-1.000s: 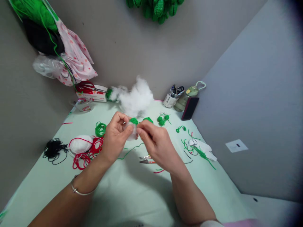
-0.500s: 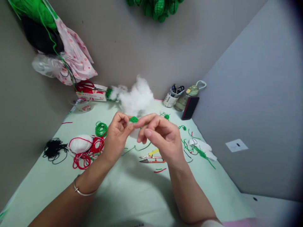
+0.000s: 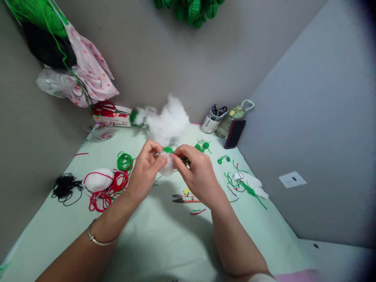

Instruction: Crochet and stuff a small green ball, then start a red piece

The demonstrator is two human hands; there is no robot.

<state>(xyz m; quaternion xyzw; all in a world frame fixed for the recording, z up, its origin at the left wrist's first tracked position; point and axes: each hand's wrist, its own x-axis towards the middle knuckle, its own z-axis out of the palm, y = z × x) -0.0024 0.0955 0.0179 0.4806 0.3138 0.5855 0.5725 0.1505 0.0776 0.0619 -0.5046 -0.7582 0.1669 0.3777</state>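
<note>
Between my two hands is a small green crocheted piece (image 3: 168, 150) with a tuft of white stuffing (image 3: 167, 166) below it. My left hand (image 3: 146, 166) pinches the left side of the piece, thumb and fingers pressed together. On the opposite side my right hand (image 3: 195, 168) is closed at the fingertips, gripping its right edge. The fingers hide much of the piece's sides. Beneath my right hand lie thread snips (image 3: 186, 198) with orange handles, partly covered by the hand.
A heap of white stuffing (image 3: 169, 121) rests against the back wall. Yarn in black (image 3: 66, 186), white (image 3: 98, 180), red (image 3: 100, 201) and green (image 3: 125, 161) lies at left. A pen cup (image 3: 210, 123), bottle (image 3: 226, 125) and phone (image 3: 235, 134) stand back right, near yarn scraps (image 3: 249, 190).
My right hand has moved in, its fingers closing from a loose spread into a pinch on the green piece. More of the white stuffing now shows between the hands.
</note>
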